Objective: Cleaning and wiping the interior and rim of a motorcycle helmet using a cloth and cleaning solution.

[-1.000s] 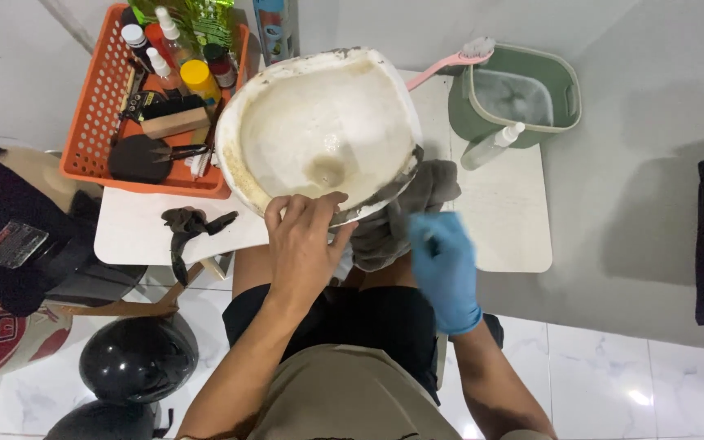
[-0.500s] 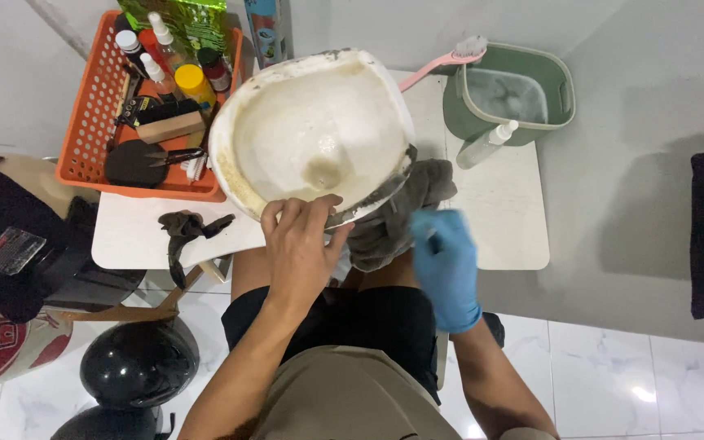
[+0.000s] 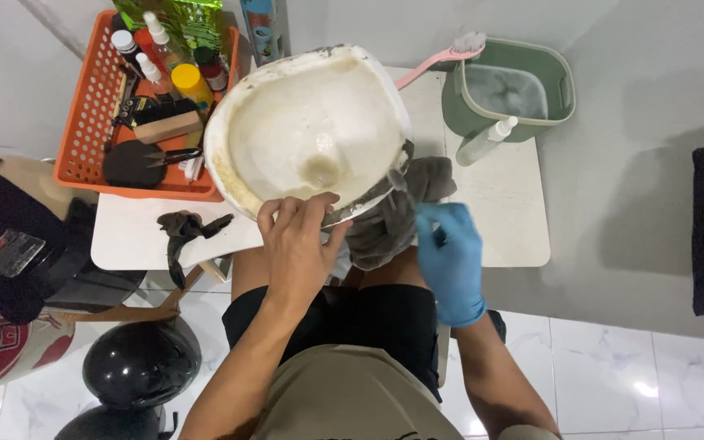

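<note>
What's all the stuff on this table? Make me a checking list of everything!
Surface: small white table, mostly covered.
Job's things: big dirty white helmet shell, stained brownish inside; grey cloth under its edge.
Clutter: orange basket of bottles and tools; green bucket with pink brush; spray bottle; dark rag.
Grippers: bare left hand grips the shell's rim; blue-gloved right hand holds a small tool, too blurred to name.
Cables: nothing seen.
Surroundings: white tiled floor, black helmets beside the table.

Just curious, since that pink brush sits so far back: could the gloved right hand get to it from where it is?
Probably yes. The right hand is at the near table edge, and the pink brush lies past the grey cloth, beside the green tub. Nothing tall blocks the way.
</note>
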